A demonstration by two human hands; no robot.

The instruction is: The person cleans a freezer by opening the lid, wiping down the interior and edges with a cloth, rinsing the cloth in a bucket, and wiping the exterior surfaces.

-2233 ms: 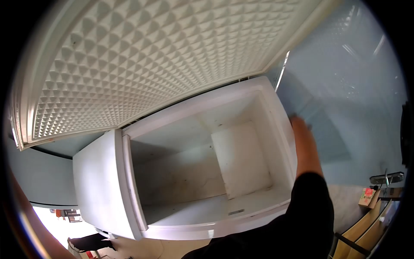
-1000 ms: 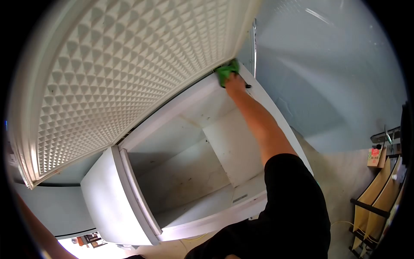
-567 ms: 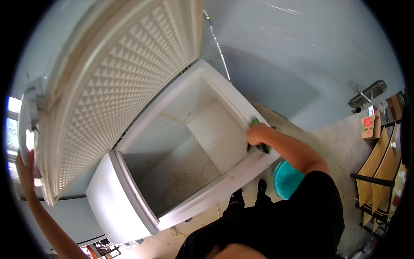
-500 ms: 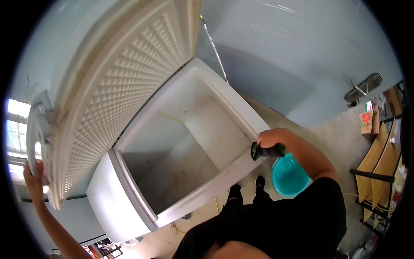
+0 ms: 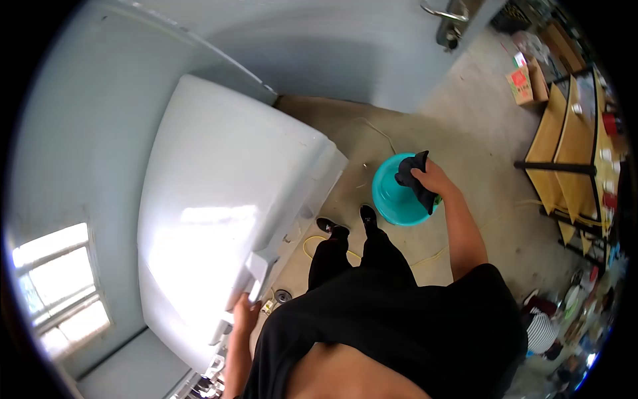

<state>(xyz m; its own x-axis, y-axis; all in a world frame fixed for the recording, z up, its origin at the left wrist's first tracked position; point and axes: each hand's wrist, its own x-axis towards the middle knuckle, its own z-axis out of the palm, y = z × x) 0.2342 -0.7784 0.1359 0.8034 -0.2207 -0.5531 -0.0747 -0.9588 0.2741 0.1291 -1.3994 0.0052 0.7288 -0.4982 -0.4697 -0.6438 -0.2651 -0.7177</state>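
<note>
The white chest freezer lid [image 5: 206,199] is down over the freezer at the left. My left hand [image 5: 246,312] is closed on the handle [image 5: 260,267] at the lid's front edge. Above the turquoise basin [image 5: 392,199] on the floor, my right hand [image 5: 430,177] grips a dark cloth [image 5: 415,178]. A bit of green shows beside the cloth's lower end. The inside of the freezer is hidden by the lid.
My feet in black shoes [image 5: 367,215] stand between freezer and basin. A yellow cable [image 5: 312,243] runs over the floor. Shelves [image 5: 575,133] and a cardboard box [image 5: 526,85] are at the right. The door [image 5: 345,53] is ahead, a window [image 5: 60,286] at the left.
The freezer lid has swung down with my left hand on its handle. My right hand has carried the dark cloth from the freezer's rim to above the basin. The view has shifted right.
</note>
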